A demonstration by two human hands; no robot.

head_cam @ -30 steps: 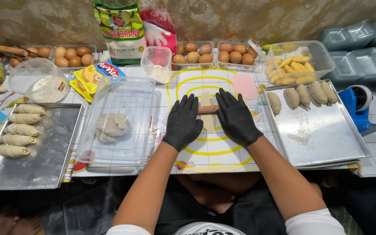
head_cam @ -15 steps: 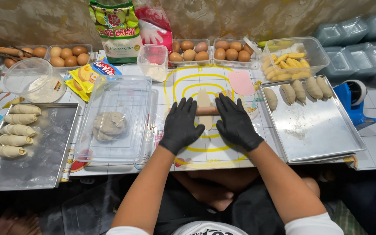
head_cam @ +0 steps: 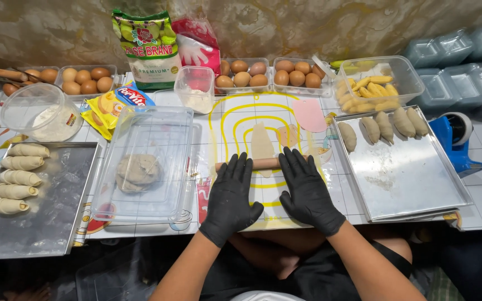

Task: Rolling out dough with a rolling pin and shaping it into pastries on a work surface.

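Two black-gloved hands are seen at the lower centre of the frame. The left hand point(head_cam: 231, 196) and the right hand point(head_cam: 306, 189) are laid flat, fingers spread wide, with the fingertips pressed on one wooden rolling pin point(head_cam: 263, 163); nothing is gripped by either. The pin lies crosswise on a mat with yellow rings point(head_cam: 235, 120), and one long strip of pale dough point(head_cam: 261, 144) stretches from under it toward the top of the frame. One pink scraper point(head_cam: 309, 115) is seen on the mat at the upper right.

Right of centre, one metal tray point(head_cam: 408, 175) carries five shaped dough pieces point(head_cam: 385, 125) along its upper edge. At the left edge, a second metal tray point(head_cam: 51, 206) holds four rolled dough pieces point(head_cam: 15, 184) in a column. Between that tray and the hands, one clear plastic box point(head_cam: 146, 161) encloses one lump of dough point(head_cam: 136, 171).

Along the top, four clear cartons of brown eggs point(head_cam: 85, 81) are counted, two left and two centre. One small square tub of flour point(head_cam: 194, 89), one round clear bowl point(head_cam: 32, 108), one tub of banana pieces point(head_cam: 376, 83), two bags of flour point(head_cam: 147, 47) and one blue tape dispenser point(head_cam: 457, 139) are also seen.
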